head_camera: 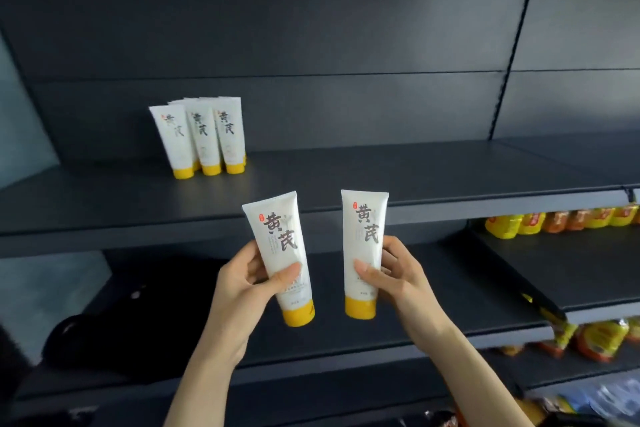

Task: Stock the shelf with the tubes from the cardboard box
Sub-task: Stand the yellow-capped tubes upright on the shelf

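Observation:
My left hand (244,282) grips a white tube with a yellow cap (277,236), cap down and tilted a little left. My right hand (394,277) grips a second white tube (363,229), upright with its cap down. Both tubes are held in front of the dark shelf board (381,177), just below its front edge. A cluster of several matching tubes (201,135) stands cap-down on that shelf at the back left. The cardboard box is not in view.
Right of the standing tubes the shelf board is bare. A lower dark shelf (450,305) runs behind my hands. Yellow and orange packets (554,220) fill the neighbouring bay at the right. A black rounded object (114,336) lies on the lower shelf at the left.

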Motion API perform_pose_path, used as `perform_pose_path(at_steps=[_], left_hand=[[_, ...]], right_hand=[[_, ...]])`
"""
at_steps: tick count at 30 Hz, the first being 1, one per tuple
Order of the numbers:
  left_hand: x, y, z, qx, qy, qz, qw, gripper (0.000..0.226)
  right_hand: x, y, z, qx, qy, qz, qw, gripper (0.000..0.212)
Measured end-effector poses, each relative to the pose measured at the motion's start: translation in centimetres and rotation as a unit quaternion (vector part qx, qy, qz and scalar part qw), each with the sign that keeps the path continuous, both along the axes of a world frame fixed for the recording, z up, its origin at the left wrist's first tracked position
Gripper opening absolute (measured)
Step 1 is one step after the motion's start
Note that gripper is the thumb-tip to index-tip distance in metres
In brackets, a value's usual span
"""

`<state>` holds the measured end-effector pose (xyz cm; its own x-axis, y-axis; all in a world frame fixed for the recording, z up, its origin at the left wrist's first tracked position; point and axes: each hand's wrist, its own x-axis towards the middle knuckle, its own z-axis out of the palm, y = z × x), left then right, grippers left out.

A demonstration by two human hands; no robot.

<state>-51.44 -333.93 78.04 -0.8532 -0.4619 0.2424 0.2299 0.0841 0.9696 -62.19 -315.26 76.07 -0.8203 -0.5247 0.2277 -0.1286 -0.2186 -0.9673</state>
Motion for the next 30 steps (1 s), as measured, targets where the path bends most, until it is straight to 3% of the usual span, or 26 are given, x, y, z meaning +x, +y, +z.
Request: perform_pose_path(at_steps=[17, 22, 30], left_hand=[[6.5, -19.9, 4.4, -0.001, 0.080, 0.069, 0.994, 0.052], [7.5, -23.3, 4.5, 0.000, 0.080, 0.084, 0.993, 0.047], [7.9, -25.2, 4.3, 0.000, 0.082, 0.104, 0.991, 0.042]], right_hand=[[1.3, -21.8, 6.9, -0.101, 0.034, 0.009, 0.994, 0.045], [-0.1, -27.4, 9.2, -0.077, 0.062, -0.018, 0.995, 0.034], [-4.0, -34.3, 9.6, 0.029, 0.081, -0.056, 0.995, 0.037]])
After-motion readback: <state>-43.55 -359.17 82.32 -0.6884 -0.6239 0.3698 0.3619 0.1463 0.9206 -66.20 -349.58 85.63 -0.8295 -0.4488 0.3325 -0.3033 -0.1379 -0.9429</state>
